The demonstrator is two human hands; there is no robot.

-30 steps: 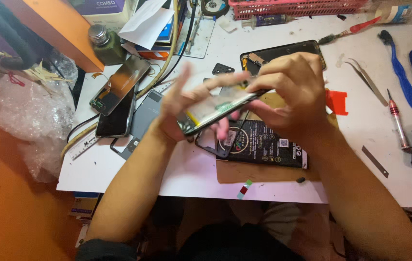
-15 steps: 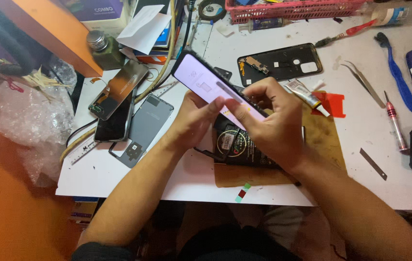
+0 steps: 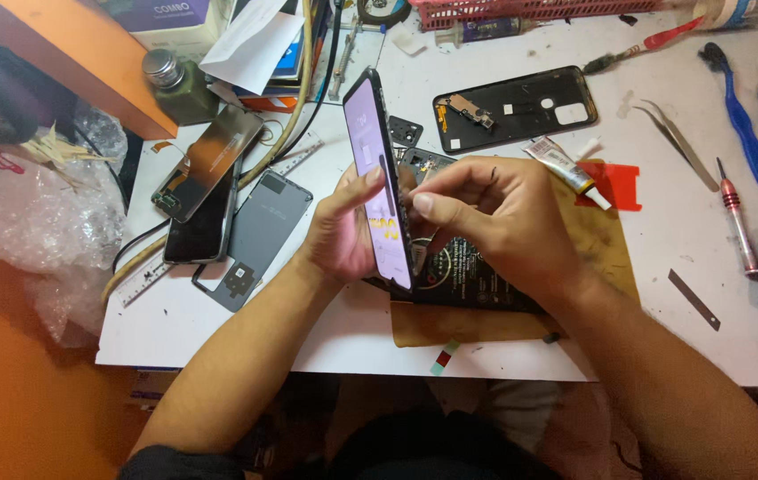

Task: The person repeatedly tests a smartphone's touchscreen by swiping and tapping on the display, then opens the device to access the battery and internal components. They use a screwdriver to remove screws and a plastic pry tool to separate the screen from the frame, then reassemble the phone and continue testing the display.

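Screen (image 3: 377, 178), a phone display panel with a pale lit face, stands tilted on its long edge above the brown mat (image 3: 606, 244), near the middle of the white table (image 3: 681, 347). Far left lie a clear plastic bag (image 3: 37, 218) and a small green bottle (image 3: 179, 84). Next come a dark phone (image 3: 199, 233) with a glossy panel (image 3: 210, 160) resting across it, and a grey back cover (image 3: 259, 236) just beside them.

Left hand (image 3: 343, 233) is closed on the screen, thumb pressed on the lit face and fingers hidden behind it. Right hand (image 3: 508, 227) is curled at the screen's right edge, thumb and forefinger pinched together there; whether they hold a small tool or only the edge cannot be told. Under both hands the opened phone body (image 3: 463, 280) lies on the mat, its dark inner parts showing.

Further right sit a black frame (image 3: 521, 107) near the table's back, a glue tube (image 3: 561, 164), a red tab (image 3: 619, 182), tweezers (image 3: 677, 133), a red-handled screwdriver (image 3: 739, 222) and a blue tool (image 3: 743, 120).

The panel is thin and held only by one edge and a thumb, so a hard squeeze or a twist could crack it. If a ribbon joins it to the body, tilting it further could strain or tear that link. A slip could drop it onto the bare board below.
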